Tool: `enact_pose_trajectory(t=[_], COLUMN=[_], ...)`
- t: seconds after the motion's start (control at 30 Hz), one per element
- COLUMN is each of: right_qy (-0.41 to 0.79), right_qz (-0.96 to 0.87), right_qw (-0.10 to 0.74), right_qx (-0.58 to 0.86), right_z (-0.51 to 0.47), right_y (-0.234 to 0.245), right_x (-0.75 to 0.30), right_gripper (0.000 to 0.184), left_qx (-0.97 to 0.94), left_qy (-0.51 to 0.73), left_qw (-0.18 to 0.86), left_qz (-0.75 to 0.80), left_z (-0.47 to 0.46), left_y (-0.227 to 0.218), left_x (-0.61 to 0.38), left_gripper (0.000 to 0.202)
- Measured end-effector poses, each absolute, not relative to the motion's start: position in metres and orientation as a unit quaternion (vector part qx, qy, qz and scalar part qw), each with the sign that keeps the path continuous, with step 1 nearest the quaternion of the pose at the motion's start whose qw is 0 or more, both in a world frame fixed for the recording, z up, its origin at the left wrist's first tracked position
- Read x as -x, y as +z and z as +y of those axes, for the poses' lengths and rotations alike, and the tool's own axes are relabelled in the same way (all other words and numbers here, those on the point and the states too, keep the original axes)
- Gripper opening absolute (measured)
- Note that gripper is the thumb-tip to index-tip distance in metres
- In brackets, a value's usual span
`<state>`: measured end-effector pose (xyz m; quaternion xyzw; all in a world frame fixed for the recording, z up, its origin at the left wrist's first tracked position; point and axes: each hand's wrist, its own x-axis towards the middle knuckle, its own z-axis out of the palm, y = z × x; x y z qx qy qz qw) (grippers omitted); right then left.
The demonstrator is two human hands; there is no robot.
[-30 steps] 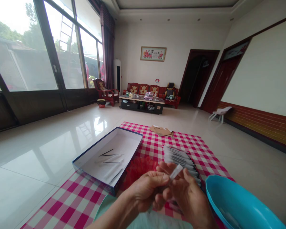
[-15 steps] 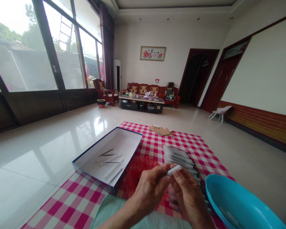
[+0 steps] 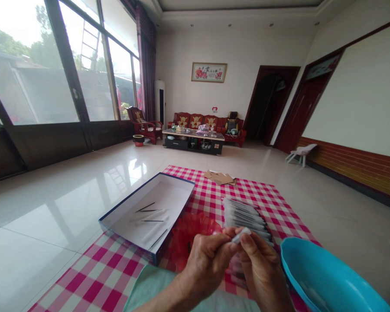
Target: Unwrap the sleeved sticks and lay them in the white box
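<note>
The left hand (image 3: pixel 206 258) and right hand (image 3: pixel 263 266) meet in front of the body, both closed in a pinch. The bare left forearm (image 3: pixel 169 294) slants up from the lower edge to a hand turned knuckles up, fingers (image 3: pixel 216 240) curled inward (the tips are mostly hidden). The right hand angles in from the opposite side, its thumb (image 3: pixel 249 243) uppermost and pressing down, nail showing.

Head view, forward over hands (image 3: pixel 205 260)
</note>
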<state>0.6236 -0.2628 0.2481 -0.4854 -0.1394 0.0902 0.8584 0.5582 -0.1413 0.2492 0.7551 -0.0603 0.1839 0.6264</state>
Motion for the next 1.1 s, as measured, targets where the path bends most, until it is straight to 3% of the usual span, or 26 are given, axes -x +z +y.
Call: enact_pose_trajectory(t=[0.17,0.33,0.43,0.57,0.67,0.77,0.9,1.1], right_qy=[0.017,0.064,0.037,-0.044,-0.067,-0.038,-0.001,-0.135], right_qz=[-0.126,-0.147,-0.109,-0.060,-0.035,-0.083,-0.126,-0.209], right_qw=[0.892,0.845,0.792,0.639,0.453,0.342,0.267,0.254], right_qx=[0.434,0.511,0.600,0.765,0.888,0.935,0.955,0.935], right_z=[-0.282,-0.284,-0.304,-0.363,-0.411,-0.445,-0.462,-0.411], right_y=[0.267,0.259,0.253,0.247,0.234,0.213,0.192,0.208], right_x=[-0.641,-0.650,-0.668,-0.697,-0.709,-0.713,-0.711,-0.672], right_gripper=[0.014,0.018,0.031,0.045,0.040,0.035,0.024,0.028], left_qx=[-0.643,-0.684,-0.768,-0.894,-0.932,-0.950,-0.959,-0.962], left_qy=[0.058,0.037,0.093,0.242,0.194,0.136,0.027,-0.026], left_qw=[0.763,0.728,0.633,0.372,0.265,0.172,0.108,0.095], left_qz=[-0.019,-0.015,-0.009,0.072,0.150,0.221,0.262,0.255], left_z=[-0.140,-0.135,-0.117,-0.074,-0.034,0.002,0.031,0.038], left_y=[0.247,0.249,0.254,0.266,0.268,0.259,0.243,0.232], left_x=[-0.566,-0.568,-0.568,-0.567,-0.567,-0.569,-0.570,-0.570], left_gripper=[0.044,0.045,0.042,0.033,0.035,0.036,0.037,0.026])
